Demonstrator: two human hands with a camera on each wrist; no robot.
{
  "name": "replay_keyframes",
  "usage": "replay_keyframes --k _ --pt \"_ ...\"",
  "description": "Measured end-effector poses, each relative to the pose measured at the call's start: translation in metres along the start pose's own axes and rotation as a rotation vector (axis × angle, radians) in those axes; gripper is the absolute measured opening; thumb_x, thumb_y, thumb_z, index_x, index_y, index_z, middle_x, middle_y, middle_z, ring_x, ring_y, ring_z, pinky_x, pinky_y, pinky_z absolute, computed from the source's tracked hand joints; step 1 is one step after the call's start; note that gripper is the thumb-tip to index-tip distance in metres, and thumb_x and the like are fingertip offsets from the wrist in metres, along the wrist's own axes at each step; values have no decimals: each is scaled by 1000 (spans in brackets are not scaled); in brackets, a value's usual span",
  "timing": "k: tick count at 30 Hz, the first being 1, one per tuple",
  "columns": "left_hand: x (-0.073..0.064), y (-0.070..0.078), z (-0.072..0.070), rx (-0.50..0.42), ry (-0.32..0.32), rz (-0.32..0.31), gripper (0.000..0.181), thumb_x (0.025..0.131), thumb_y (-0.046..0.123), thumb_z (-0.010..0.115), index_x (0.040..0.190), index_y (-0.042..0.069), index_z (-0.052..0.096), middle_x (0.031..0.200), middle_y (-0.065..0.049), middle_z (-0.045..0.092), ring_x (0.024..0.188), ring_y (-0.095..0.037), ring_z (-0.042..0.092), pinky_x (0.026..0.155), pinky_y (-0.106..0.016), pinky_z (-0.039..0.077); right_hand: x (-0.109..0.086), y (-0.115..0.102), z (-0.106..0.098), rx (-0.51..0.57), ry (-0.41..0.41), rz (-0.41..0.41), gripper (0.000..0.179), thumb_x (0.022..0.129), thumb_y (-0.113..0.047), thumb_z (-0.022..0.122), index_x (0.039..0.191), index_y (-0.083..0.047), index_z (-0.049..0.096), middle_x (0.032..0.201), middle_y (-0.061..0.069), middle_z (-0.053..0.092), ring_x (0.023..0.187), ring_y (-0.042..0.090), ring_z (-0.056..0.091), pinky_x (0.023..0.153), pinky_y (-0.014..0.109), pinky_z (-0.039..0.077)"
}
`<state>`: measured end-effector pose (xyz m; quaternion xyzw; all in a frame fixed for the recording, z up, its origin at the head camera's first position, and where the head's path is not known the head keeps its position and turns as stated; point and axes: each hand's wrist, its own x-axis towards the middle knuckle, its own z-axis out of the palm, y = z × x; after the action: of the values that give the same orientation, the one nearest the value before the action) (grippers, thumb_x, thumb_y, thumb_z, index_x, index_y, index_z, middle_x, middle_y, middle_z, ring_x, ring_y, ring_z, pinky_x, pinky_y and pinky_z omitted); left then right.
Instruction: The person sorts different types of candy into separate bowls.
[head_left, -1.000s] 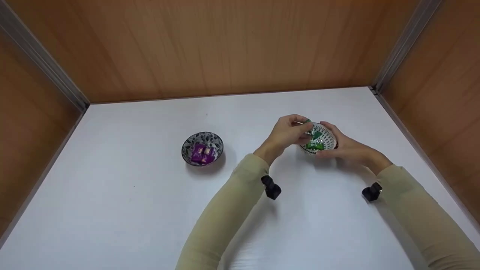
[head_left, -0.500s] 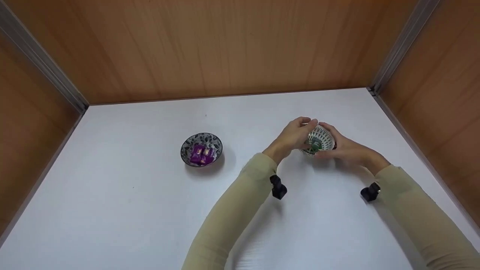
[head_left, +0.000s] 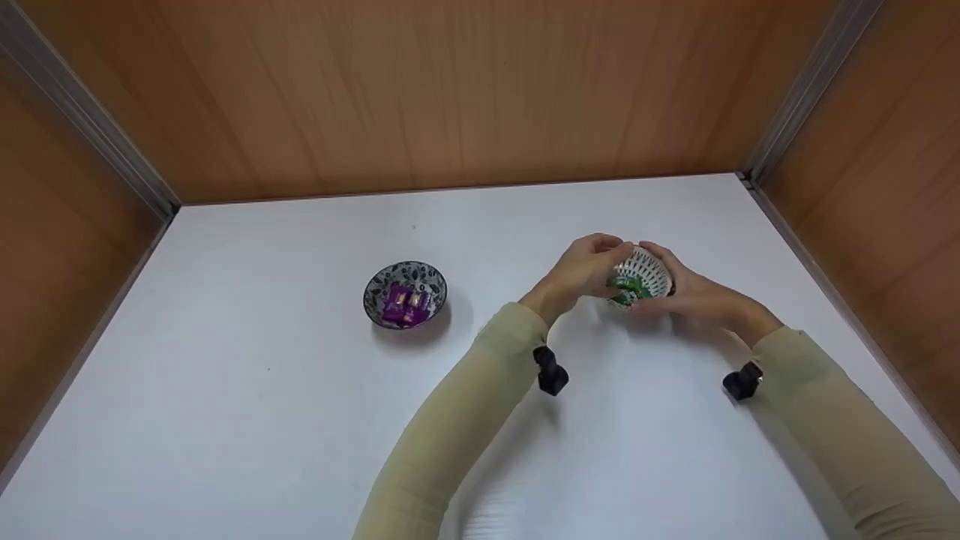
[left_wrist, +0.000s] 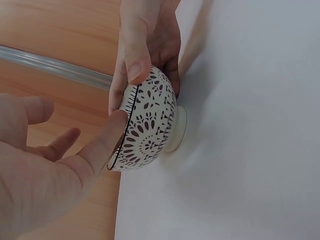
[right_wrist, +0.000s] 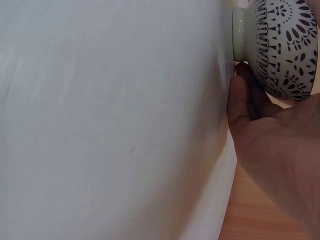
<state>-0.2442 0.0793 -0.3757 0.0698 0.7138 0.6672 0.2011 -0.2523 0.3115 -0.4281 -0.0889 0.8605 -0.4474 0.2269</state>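
A small white bowl with a dark pattern stands on the table, tilted slightly in the head view. My right hand holds it from the right, thumb at the near side and fingers round the far side. Inside lie green wrapped candies, partly hidden by my left hand. That hand reaches over the bowl's left rim. In the left wrist view its fingers stand apart, and one digit overlaps the rim of the bowl. Nothing shows between the visible fingertips.
A grey bowl with a dark leaf pattern stands left of the hands, holding several purple wrapped candies. Wood panels close off the back and both sides of the white table.
My left hand, which pinched a green candy above the bowl, has moved right and down into the bowl. The candy is no longer seen between its fingers. My right hand has stayed on the bowl.
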Motion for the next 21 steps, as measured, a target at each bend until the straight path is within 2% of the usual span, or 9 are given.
replay_keyframes --k 4,10,14,21 --pt "-8 2 -11 -15 -50 18 41 102 33 64 133 6 58 117 -2 60 122 -35 59 84 -37 61 -1 -1 1 2 5 2 114 84 -46 82 161 -39 -2 157 9 23 141 32 24 117 61 18" --pt "-24 1 -31 1 -107 45 33 101 29 66 126 8 62 117 -4 63 109 -26 66 84 -39 61 0 -1 2 15 0 -14 113 85 -44 82 162 -37 -2 160 7 22 142 32 22 117 64 15" --pt "-38 -6 -44 17 -164 48 35 101 25 67 130 6 61 122 -5 60 115 -30 62 85 -40 60 1 0 3 4 -1 -21 112 86 -43 81 162 -36 -1 163 7 19 145 32 21 117 66 13" --pt "-58 -14 -62 172 -250 22 37 99 28 69 130 8 63 121 -3 59 125 -34 56 81 -35 61 0 0 3 -15 17 -37 112 85 -44 81 162 -33 0 163 9 20 145 35 22 117 69 13"
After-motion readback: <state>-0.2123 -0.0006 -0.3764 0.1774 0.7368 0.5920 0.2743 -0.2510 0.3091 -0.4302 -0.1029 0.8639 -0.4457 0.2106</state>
